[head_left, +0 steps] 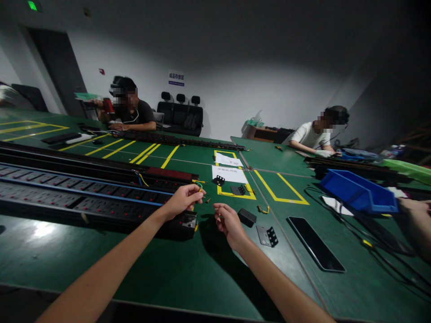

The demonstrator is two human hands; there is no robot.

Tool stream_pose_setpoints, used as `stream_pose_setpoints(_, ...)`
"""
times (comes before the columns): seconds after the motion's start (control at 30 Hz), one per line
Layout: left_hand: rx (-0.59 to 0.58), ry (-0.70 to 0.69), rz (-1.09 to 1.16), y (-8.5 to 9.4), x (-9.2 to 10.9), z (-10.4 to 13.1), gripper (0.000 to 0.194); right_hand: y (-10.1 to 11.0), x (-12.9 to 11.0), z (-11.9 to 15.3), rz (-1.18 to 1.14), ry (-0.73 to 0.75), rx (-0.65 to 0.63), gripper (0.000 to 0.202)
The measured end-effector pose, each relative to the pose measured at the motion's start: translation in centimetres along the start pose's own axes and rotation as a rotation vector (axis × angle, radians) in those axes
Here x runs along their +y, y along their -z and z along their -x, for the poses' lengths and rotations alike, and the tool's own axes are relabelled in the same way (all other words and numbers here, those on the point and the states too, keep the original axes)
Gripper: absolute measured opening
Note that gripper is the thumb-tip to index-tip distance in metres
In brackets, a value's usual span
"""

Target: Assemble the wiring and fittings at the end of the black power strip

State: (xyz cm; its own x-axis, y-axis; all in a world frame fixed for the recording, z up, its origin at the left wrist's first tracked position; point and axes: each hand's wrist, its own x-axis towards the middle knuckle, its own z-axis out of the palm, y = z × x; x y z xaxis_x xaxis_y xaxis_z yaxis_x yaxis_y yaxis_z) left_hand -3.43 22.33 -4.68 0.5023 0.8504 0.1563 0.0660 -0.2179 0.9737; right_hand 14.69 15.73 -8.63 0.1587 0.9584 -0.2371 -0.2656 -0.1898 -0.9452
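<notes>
My left hand (186, 197) is at the right end of the long black socket strips (111, 202), its fingers pinched on a thin yellow-green wire (200, 185). Just right of it, my right hand (229, 220) hovers over the green table with curled fingers; whether something small is between them cannot be made out. Tiny brass-coloured pieces (208, 200) lie between the hands. Beside my right hand are a black block (247, 217), a black perforated bracket (267, 236) and a short yellow wire (263, 209).
A phone (316, 243) and a blue bin (358, 190) are to the right, with black cables near them. White papers (229, 174) and further black brackets (218, 180) lie ahead. Two people sit across the table; another person's hand (415, 211) shows at the right edge.
</notes>
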Motion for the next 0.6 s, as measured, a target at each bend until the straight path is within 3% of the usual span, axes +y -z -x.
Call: stream_pose_setpoints(0.6,-0.010,0.005,-0.007,-0.04,0.21,0.13,0.035,-0.03,-0.19,0.26,0.007,0.007,-0.009,0.035)
